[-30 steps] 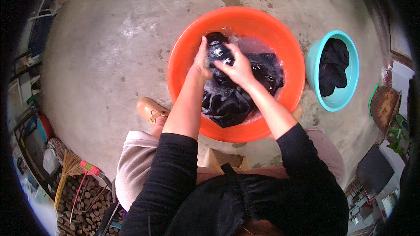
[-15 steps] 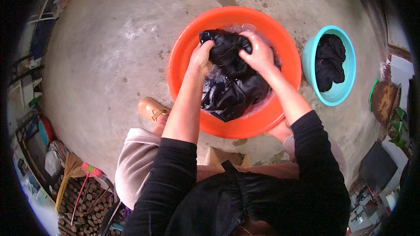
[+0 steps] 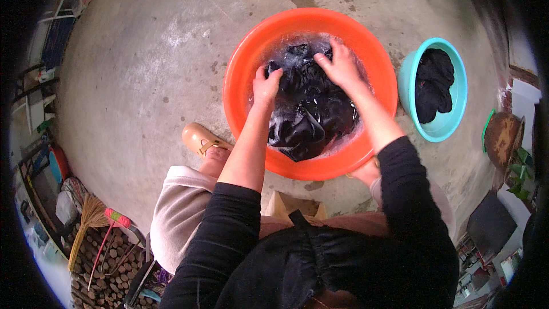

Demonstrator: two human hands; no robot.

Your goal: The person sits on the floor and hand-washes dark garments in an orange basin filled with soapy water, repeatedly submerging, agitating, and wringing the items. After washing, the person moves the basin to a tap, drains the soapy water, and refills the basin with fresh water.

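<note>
The cloth (image 3: 303, 131) lies in the tub (image 3: 384, 91), black, soaked and crumpled, its folds glossy, with suds (image 3: 342, 145) around it. Both hands reach forward over it: the right hand (image 3: 341, 70) spread, thumb apart; the left hand (image 3: 266, 87) curved, though whether its fingers grip I cannot tell.

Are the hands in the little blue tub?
No, the left hand and right hand are over the orange basin, at the wet black cloth, left of the blue tub.
</note>
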